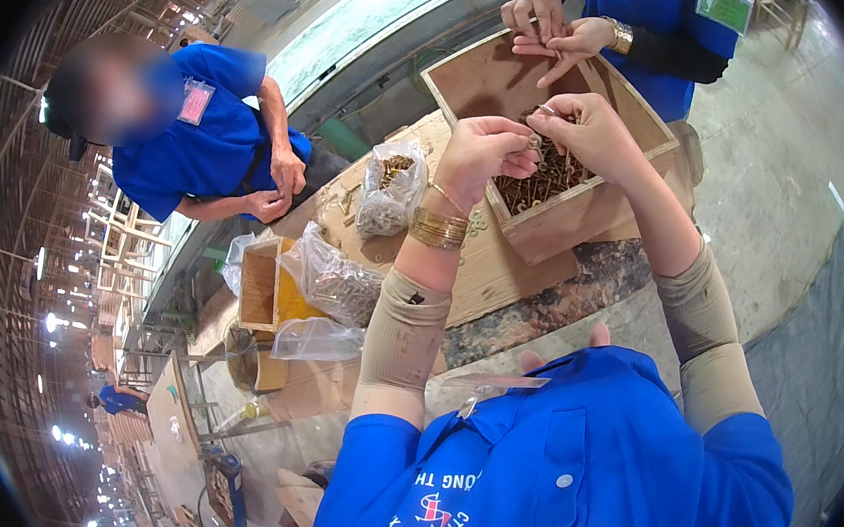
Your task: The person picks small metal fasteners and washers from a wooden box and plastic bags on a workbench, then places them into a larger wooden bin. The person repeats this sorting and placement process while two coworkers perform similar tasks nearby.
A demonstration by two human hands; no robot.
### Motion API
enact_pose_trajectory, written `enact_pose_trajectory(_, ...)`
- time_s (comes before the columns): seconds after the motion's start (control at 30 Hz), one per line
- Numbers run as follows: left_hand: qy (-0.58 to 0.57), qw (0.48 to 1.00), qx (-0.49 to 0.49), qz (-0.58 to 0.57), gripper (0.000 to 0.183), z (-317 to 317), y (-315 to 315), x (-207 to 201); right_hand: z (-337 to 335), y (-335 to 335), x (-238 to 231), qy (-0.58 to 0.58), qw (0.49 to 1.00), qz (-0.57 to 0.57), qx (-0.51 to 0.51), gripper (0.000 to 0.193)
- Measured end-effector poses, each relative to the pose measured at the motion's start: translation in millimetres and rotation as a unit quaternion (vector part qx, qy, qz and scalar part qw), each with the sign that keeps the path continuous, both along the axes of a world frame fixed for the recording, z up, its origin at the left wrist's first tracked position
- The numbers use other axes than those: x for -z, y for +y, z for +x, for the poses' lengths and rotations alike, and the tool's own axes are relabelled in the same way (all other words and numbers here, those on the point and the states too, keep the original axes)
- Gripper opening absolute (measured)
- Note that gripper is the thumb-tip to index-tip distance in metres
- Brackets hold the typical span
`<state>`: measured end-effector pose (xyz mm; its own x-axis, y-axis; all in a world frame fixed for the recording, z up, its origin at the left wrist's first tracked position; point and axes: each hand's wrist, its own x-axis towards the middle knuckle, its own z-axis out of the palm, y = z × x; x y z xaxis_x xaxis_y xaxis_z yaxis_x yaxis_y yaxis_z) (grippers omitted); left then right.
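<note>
Both of my hands are raised over an open wooden box (572, 216) with a heap of brownish bolts (534, 191) in it. My left hand (486, 159) is closed, its fingertips pinching small shiny metal pieces that look like washers. Close by on the right, my right hand (594, 136) is closed too, with a thin bolt (546, 110) between thumb and fingers. The two sets of fingertips are near each other but apart. Gold bangles (438, 229) circle my left wrist.
Left of the box, a clear bag of small brass-coloured hardware (393, 176) and another bag of metal parts (335, 281) lie on the wooden board (496, 280). A small wooden box (260, 284) stands further left. Co-workers' hands (562, 37) reach over the far side; another person (193, 128) is at left.
</note>
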<state>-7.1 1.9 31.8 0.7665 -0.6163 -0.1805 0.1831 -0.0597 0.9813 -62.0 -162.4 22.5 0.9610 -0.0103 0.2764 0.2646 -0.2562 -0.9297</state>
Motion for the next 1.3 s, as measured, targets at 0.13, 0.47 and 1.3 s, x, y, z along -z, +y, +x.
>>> enact_pose_trajectory(0.13, 0.015, 1.000, 0.010, -0.005, 0.014, 3, -3, 3, 5, -6, 9, 0.056, 0.998, 0.033, 0.001, 0.016)
enact_pose_trajectory(0.47, 0.050, 0.996, 0.071, 0.010, 0.015, -2, -8, 2, 5, -5, 24, 0.149, 0.949, 0.278, 0.023, 0.012)
enact_pose_trajectory(1.3, -0.014, 0.995, 0.075, 0.064, 0.014, -11, 37, -19, 15, -12, 61, 0.178, 0.840, 0.494, -0.134, 0.020)
